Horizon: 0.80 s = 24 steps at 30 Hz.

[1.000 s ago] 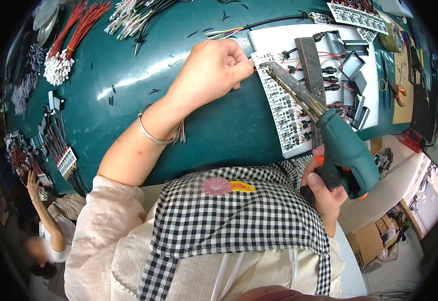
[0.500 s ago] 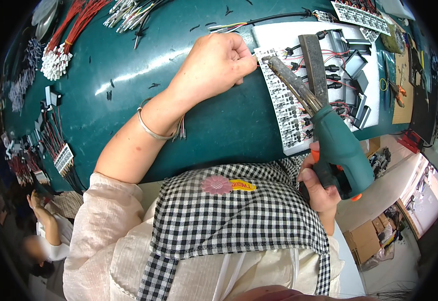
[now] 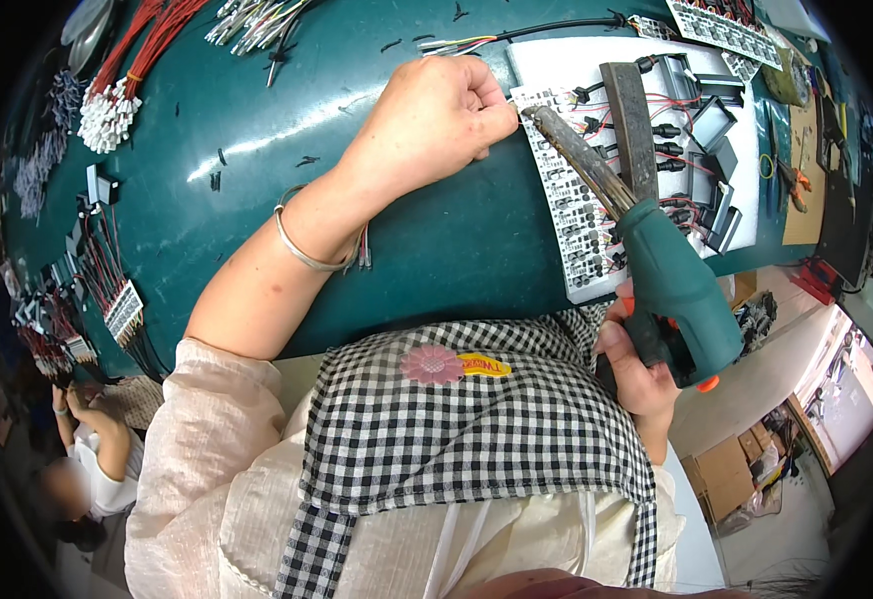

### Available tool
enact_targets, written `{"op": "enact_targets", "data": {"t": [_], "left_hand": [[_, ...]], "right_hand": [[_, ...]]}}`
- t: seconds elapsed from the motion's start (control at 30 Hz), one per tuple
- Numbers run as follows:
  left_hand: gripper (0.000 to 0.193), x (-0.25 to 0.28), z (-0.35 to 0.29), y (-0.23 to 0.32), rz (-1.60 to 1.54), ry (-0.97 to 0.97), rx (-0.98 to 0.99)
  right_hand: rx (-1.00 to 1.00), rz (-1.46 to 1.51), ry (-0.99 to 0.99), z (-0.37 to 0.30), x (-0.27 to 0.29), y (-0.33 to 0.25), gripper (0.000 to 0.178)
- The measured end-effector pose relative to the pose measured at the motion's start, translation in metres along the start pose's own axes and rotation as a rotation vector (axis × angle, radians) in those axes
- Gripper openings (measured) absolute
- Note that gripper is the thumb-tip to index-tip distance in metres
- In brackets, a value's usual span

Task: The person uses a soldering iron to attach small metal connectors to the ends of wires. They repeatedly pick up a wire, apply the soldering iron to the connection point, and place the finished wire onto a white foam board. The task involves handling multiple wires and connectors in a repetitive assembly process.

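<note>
My left hand (image 3: 446, 112) is closed, thumb and fingers pinched at the upper left edge of a white circuit board panel (image 3: 574, 225). Whatever is between the fingertips is hidden. Thin wire ends (image 3: 364, 248) poke out beneath my left wrist. My right hand (image 3: 641, 377) grips a green soldering gun (image 3: 684, 285) with orange parts. Its long, darkened tip reaches over the panel, close to my left fingertips; contact cannot be made out. A dark metal bar (image 3: 630, 130) lies across the panel's wires, and black housings (image 3: 711, 125) with red leads sit beside it.
White foam (image 3: 546, 62) lies under the panel. Red wires with white connectors (image 3: 109, 118) and a black cable (image 3: 546, 35) rest on the green table (image 3: 456, 240). Orange-handled pliers (image 3: 799, 188) lie at right. A co-worker (image 3: 107, 449) sits lower left; cardboard boxes (image 3: 726, 479) stand lower right.
The view has shifted slightly. My left hand keeps its pinch at the panel's edge, and the soldering gun has moved only a little. The co-worker's arms have changed position.
</note>
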<state>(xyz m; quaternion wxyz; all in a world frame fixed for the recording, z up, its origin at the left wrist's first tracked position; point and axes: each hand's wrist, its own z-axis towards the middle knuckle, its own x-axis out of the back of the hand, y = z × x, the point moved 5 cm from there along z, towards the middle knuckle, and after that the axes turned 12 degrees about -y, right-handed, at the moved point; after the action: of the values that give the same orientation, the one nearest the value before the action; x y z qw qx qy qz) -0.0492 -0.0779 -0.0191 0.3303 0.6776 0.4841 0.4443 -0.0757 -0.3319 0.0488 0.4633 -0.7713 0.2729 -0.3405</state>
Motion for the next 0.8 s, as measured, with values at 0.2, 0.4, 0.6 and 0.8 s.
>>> {"op": "enact_targets", "data": {"t": [0.2,0.4,0.6,0.8], "left_hand": [[0.013,-0.001,0.000,0.000,0.028,0.021,-0.021],[0.013,0.000,0.000,0.002,0.030,0.018,-0.024],[0.014,-0.001,-0.001,0.003,0.002,0.003,-0.003],[0.013,-0.001,0.000,0.001,-0.017,-0.004,-0.006]], "right_hand": [[0.057,-0.131,-0.050,0.001,0.001,0.000,0.022],[0.096,0.248,0.077,0.003,0.011,-0.015,0.050],[0.089,0.225,0.130,-0.001,0.013,-0.009,0.061],[0.034,0.244,-0.032,-0.006,0.010,0.003,0.046]]}}
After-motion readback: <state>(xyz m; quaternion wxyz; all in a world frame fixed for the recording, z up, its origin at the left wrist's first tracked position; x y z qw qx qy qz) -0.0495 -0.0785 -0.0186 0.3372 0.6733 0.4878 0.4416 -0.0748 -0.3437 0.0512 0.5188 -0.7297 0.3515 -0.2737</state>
